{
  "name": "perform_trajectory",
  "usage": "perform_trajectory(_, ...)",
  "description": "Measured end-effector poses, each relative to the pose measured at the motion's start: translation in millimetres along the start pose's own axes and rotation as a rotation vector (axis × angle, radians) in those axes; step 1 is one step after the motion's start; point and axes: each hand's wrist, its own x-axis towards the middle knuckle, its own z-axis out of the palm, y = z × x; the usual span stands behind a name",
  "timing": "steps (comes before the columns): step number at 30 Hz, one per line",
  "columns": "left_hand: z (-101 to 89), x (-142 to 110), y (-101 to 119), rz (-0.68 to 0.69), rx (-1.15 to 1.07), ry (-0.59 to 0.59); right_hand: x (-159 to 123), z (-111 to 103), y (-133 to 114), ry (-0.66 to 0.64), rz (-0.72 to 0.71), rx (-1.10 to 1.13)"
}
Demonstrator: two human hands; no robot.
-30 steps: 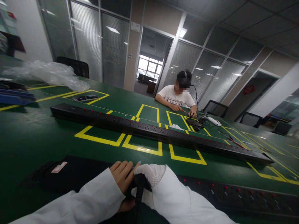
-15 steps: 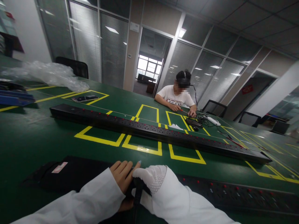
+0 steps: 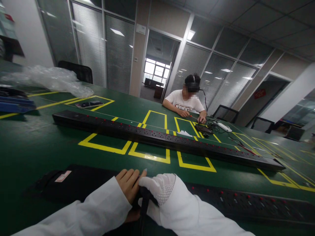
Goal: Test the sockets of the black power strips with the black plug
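A long black power strip (image 3: 248,203) with red lights or switches lies across the near side, its left part hidden behind my hands. To the left stretches a flat black piece (image 3: 81,180), perhaps a sleeve, with a small white label (image 3: 63,176). My bare left hand (image 3: 129,186) is closed round this dark piece, fingers over the top and thumb below. My right hand (image 3: 159,188), in a white dotted glove, meets it fingertip to fingertip and grips a thick black cord (image 3: 145,206) that hangs down between them. What lies under the fingers is hidden.
A second long black power strip (image 3: 157,137) crosses the green table (image 3: 103,160), marked with yellow tape. Further off are a phone (image 3: 89,104), clear plastic wrap (image 3: 49,78), a blue item (image 3: 14,101) and a white paper scrap (image 3: 184,133). Opposite, a person (image 3: 185,101) handles cables.
Both hands keep practically the same grip and place. The view has shifted very slightly, and the far left end of the dark piece looks a little sharper.
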Motion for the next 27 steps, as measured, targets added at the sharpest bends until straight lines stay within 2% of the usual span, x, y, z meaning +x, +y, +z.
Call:
perform_trajectory(6, 0.8, 0.3, 0.6, -0.006, 0.008, 0.037, -0.4, 0.7, -1.4, 0.015, 0.024, -0.082)
perform_trajectory(14, 1.3, -0.6, -0.6, 0.02, -0.003, 0.03, 5.2, 5.2, 1.0, 0.016, 0.062, -0.162)
perform_trajectory(20, 0.4, 1.2, 1.5, -0.009, -0.006, 0.031, -0.4, 1.4, -0.5, -0.003, -0.004, -0.133)
perform_trajectory(27, -0.7, 0.5, 1.3, -0.013, -0.016, 0.003, 0.9, -3.2, 1.4, 0.008, 0.005, -0.087)
